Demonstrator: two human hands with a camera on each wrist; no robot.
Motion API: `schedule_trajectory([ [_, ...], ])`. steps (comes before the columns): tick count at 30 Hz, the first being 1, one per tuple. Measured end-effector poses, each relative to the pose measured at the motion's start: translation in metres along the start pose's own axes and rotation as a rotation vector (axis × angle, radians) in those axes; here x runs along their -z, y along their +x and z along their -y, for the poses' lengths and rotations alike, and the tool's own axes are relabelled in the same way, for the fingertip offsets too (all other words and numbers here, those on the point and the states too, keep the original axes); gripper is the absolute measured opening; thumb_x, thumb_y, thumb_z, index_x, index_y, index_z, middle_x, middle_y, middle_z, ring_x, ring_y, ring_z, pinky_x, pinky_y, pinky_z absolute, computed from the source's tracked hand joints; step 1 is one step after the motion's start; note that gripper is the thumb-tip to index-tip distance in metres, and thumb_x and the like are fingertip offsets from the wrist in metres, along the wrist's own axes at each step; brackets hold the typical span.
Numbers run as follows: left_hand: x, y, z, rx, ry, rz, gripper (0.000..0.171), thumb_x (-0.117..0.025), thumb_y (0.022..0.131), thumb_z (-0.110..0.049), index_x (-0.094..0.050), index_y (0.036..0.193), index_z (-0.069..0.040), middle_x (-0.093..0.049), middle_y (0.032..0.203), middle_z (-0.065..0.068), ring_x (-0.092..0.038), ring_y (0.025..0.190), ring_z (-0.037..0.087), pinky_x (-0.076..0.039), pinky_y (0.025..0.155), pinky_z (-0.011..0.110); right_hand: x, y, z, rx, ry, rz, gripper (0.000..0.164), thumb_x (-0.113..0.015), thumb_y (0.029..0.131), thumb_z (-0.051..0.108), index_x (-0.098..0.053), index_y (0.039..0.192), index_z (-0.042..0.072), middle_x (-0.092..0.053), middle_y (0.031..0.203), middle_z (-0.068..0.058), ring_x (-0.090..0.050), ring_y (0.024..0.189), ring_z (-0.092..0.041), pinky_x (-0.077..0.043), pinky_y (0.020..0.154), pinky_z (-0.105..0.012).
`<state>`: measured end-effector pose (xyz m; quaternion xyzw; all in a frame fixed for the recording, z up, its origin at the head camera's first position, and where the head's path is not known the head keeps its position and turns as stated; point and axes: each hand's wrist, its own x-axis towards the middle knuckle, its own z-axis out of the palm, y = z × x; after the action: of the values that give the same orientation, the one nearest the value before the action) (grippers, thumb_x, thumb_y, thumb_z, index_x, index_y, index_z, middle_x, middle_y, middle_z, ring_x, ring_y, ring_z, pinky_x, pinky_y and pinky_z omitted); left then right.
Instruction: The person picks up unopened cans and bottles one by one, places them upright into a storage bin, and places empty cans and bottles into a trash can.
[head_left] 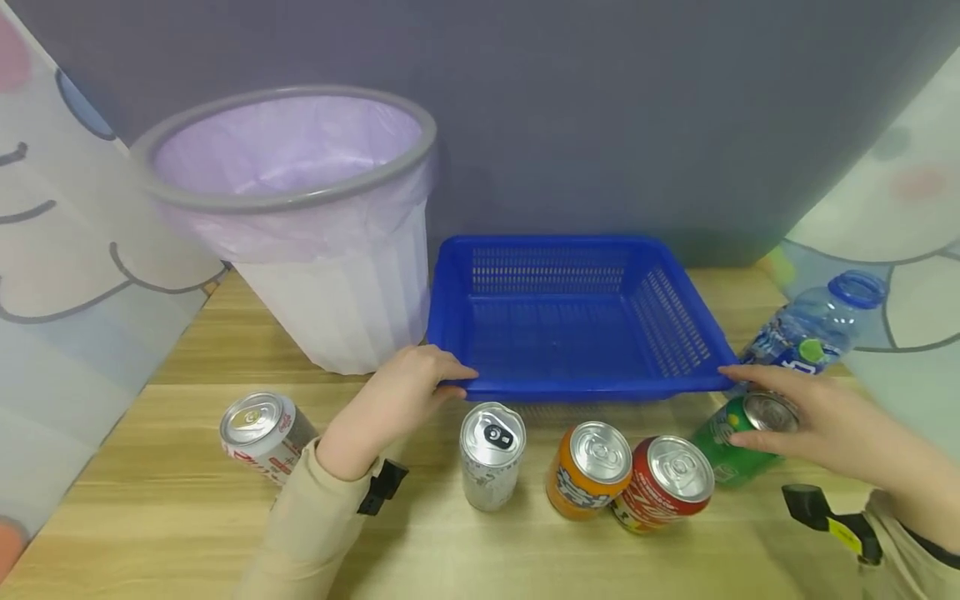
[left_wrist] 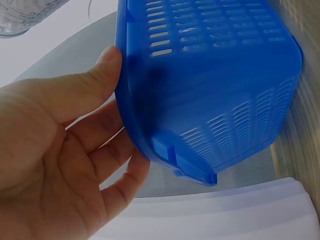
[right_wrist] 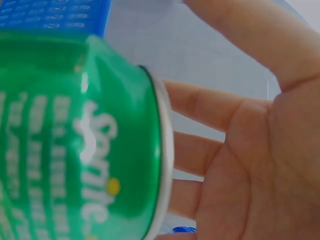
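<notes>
The blue plastic basket (head_left: 562,389) stands at the back of the table. At its front left corner my left hand (head_left: 408,383) grips the rim, thumb on one side and fingers on the other in the left wrist view. My right hand (head_left: 821,417) reaches over a green Sprite can (right_wrist: 120,145), its fingers extended. In the head view, its index fingertip is at the basket's front right corner and its thumb lies across the can. The right wrist view shows a gap between can and palm; whether the fingers touch the can is hidden.
A white bin (head_left: 352,292) with a purple liner stands left of the basket. In front are a silver can (head_left: 491,475), an orange can (head_left: 573,483), a red can (head_left: 652,500) and, farther left, a white-and-red can (head_left: 273,442). A blue-labelled clear bottle (head_left: 806,329) leans at right.
</notes>
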<state>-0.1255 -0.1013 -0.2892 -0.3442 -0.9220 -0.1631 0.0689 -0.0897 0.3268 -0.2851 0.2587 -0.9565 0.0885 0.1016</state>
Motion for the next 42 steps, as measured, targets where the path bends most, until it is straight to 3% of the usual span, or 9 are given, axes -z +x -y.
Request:
schedule_trajectory([
  [4,0.002,0.002,0.001,0.002,-0.001,-0.02,0.024,-0.072,0.077,-0.009,-0.072,0.102,-0.008,-0.072,0.092,0.004,-0.065,0.087,0.02,-0.051,0.08,0.034,0.002,0.002,-0.002,0.013,0.007,-0.003,0.079,-0.087,0.053,0.03,-0.056,0.12,0.004,-0.065,0.111,-0.018,-0.062,0.092,-0.042,-0.051,0.068,-0.052],
  [7,0.002,0.003,0.001,0.002,-0.002,-0.028,0.024,-0.072,0.077,-0.009,-0.072,0.101,-0.008,-0.072,0.091,0.004,-0.065,0.086,0.021,-0.051,0.08,0.035,0.004,0.002,-0.003,-0.013,0.015,0.008,0.08,-0.088,0.053,0.031,-0.054,0.12,0.003,-0.063,0.111,-0.018,-0.061,0.091,-0.04,-0.051,0.067,-0.052],
  [10,0.001,0.002,0.002,-0.004,-0.003,-0.025,0.024,-0.072,0.077,-0.009,-0.072,0.101,-0.008,-0.072,0.091,0.004,-0.065,0.086,0.021,-0.051,0.079,0.034,0.003,0.0,-0.005,-0.073,0.036,0.052,0.08,-0.088,0.053,0.032,-0.052,0.117,0.001,-0.063,0.106,-0.018,-0.062,0.084,-0.033,-0.051,0.06,-0.038],
  [14,0.0,0.001,0.002,-0.018,-0.003,-0.035,0.024,-0.073,0.076,-0.009,-0.073,0.1,-0.008,-0.072,0.09,0.004,-0.065,0.084,0.02,-0.051,0.077,0.034,0.0,-0.002,-0.012,-0.143,0.082,0.142,0.084,-0.087,0.054,0.035,-0.045,0.119,0.002,-0.062,0.1,-0.018,-0.06,0.073,-0.01,-0.045,0.053,-0.021],
  [19,0.0,0.0,0.003,-0.028,-0.008,-0.046,0.023,-0.073,0.076,-0.009,-0.073,0.099,-0.008,-0.072,0.089,0.003,-0.065,0.083,0.02,-0.051,0.076,0.034,-0.004,-0.003,-0.024,-0.108,0.182,0.195,0.097,-0.088,0.054,0.03,-0.035,0.132,0.007,-0.061,0.103,-0.017,-0.053,0.071,0.009,-0.046,0.054,-0.019],
  [24,-0.002,0.0,0.002,-0.03,0.0,-0.037,0.023,-0.073,0.076,-0.01,-0.073,0.1,-0.008,-0.071,0.088,0.003,-0.064,0.083,0.019,-0.051,0.076,0.034,-0.009,-0.005,-0.031,-0.109,0.258,0.235,0.096,-0.089,0.054,0.026,-0.034,0.13,0.007,-0.061,0.104,-0.015,-0.051,0.074,0.011,-0.046,0.057,-0.019],
  [32,-0.001,0.002,-0.001,-0.036,0.018,-0.034,0.023,-0.072,0.077,-0.012,-0.072,0.1,-0.009,-0.071,0.089,0.002,-0.064,0.084,0.019,-0.051,0.077,0.034,-0.012,-0.014,-0.037,-0.203,0.228,0.367,0.086,-0.086,0.058,0.034,-0.04,0.126,0.007,-0.063,0.104,-0.012,-0.055,0.077,0.004,-0.045,0.059,-0.02],
  [38,0.0,0.003,-0.002,-0.038,0.034,-0.014,0.022,-0.071,0.078,-0.013,-0.072,0.1,-0.009,-0.07,0.089,0.001,-0.064,0.085,0.018,-0.049,0.081,0.034,-0.017,-0.015,-0.048,-0.168,0.32,0.386,0.08,-0.084,0.064,0.024,-0.039,0.127,0.005,-0.061,0.104,-0.015,-0.052,0.079,0.008,-0.046,0.058,-0.02],
  [42,0.0,0.001,-0.001,-0.035,0.038,-0.014,0.022,-0.071,0.079,-0.013,-0.071,0.1,-0.009,-0.07,0.089,0.001,-0.063,0.085,0.018,-0.049,0.082,0.034,-0.019,-0.014,-0.049,-0.143,0.311,0.401,0.078,-0.084,0.064,0.022,-0.04,0.126,0.0,-0.061,0.101,-0.014,-0.05,0.078,0.01,-0.045,0.057,-0.019],
])
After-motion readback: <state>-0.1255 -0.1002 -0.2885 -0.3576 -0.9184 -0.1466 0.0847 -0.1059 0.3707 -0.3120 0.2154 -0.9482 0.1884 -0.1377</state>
